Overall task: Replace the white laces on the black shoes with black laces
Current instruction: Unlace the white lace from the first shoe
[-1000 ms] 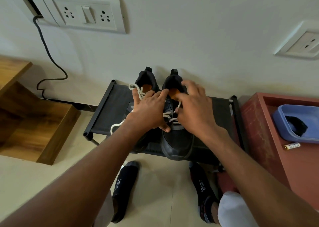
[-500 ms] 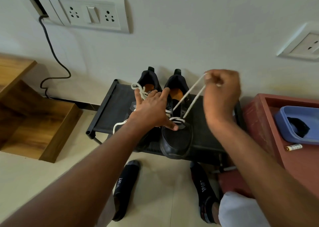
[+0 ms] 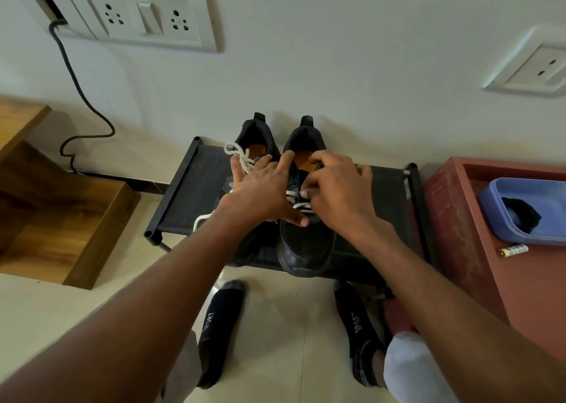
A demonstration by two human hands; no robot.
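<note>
The job is at the unlacing stage. Two black shoes sit side by side on a low black rack (image 3: pixel 190 194) against the wall, heels to the wall, toes toward the person. The right shoe (image 3: pixel 306 249) is the one being worked; its white lace (image 3: pixel 301 208) still crosses the lowest eyelets, while the upper part looks freed. The left hand (image 3: pixel 260 191) lies spread, fingers straight, pressing across both shoes to steady them — its thumb rests on the right shoe's vamp. The right hand (image 3: pixel 337 197) hovers over the tongue with fingers curled, seemingly pinching at the lace near the crossings, though the exact grip is hard to make out.

The left shoe (image 3: pixel 255 139) keeps its white lace (image 3: pixel 242 157), bunched at the collar with an end trailing off the rack.

Next, I judge, comes hooking each remaining crossing and drawing it out of its eyelets. A dark bundle lies in the blue tub (image 3: pixel 526 212) — perhaps the black laces.

Both socks read "SPORT" (image 3: pixel 358 323).
</note>
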